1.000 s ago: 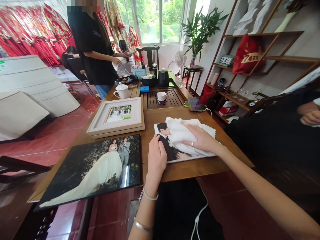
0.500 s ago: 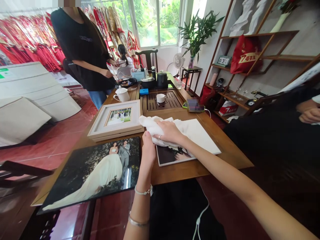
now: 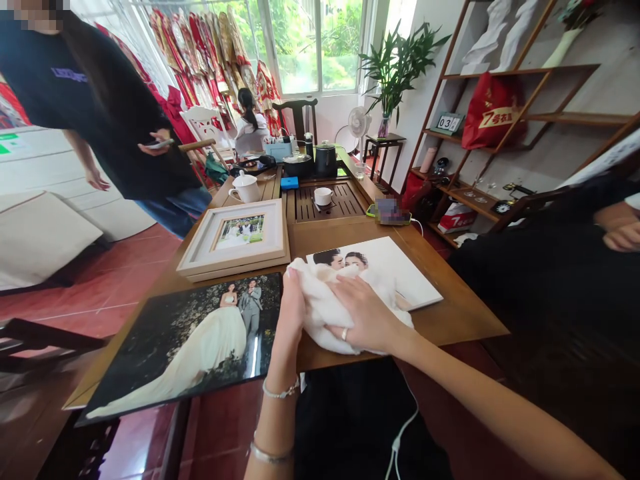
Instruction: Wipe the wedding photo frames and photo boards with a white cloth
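Observation:
A bunched white cloth (image 3: pixel 320 310) covers the lower left part of a white-bordered photo panel (image 3: pixel 417 280), which lies flat on the table. Two heads in the photo show above the cloth. My right hand (image 3: pixel 367 312), with a ring on one finger, presses down on the cloth and grips it. At the cloth's left side, my left hand (image 3: pixel 291 299) is closed on its edge; some of its fingertips are hidden. Left of that hand lies a dark glossy wedding photo panel (image 3: pixel 200 333), sticking out past the table's near edge.
On the wooden table (image 3: pixel 470 323) are a framed photo (image 3: pixel 200 230), a lidded white mug (image 3: pixel 245 187), a tea tray (image 3: pixel 305 207) with a white cup (image 3: pixel 323 196), and a phone (image 3: pixel 393 212) on a cable. A person (image 3: pixel 115 113) stands at left; another's hand (image 3: pixel 620 223) is at right.
My right hand and the cloth have come down toward me over the panel, uncovering the heads in the photo. The standing person has moved left and turned.

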Motion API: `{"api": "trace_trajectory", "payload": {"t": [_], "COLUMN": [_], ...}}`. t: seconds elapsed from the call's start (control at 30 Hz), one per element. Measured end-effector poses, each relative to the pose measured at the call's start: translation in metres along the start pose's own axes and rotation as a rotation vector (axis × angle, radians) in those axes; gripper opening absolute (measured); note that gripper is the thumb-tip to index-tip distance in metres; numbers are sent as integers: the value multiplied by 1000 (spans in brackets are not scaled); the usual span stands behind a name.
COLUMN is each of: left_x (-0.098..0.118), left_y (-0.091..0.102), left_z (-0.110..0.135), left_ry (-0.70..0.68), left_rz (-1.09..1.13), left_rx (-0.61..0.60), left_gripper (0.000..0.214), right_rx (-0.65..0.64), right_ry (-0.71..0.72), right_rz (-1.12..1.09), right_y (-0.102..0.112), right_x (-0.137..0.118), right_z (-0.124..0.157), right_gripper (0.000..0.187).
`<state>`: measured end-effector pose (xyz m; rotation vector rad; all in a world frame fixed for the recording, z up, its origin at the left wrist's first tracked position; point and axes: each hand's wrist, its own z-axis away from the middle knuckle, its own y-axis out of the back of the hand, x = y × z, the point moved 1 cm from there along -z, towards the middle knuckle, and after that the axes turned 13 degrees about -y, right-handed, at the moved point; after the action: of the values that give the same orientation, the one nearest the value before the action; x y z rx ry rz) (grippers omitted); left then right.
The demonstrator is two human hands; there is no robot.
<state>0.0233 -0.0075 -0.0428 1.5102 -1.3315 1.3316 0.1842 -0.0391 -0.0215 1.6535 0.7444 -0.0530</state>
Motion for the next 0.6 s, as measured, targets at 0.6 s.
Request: {"api": "trace_trajectory", "payload": {"t": [0.6], "left_x": [8], "left_y": [-53], "left_z": [57], "left_ry": [-316], "left_rz": [-977], "left_rx": [-347], "left_gripper": [73], "right_rx": [284], "right_ry": [-409], "right_rz": [132], "right_y": [61], "right_x": [136], "right_z": [64], "right_gripper": [52]}}
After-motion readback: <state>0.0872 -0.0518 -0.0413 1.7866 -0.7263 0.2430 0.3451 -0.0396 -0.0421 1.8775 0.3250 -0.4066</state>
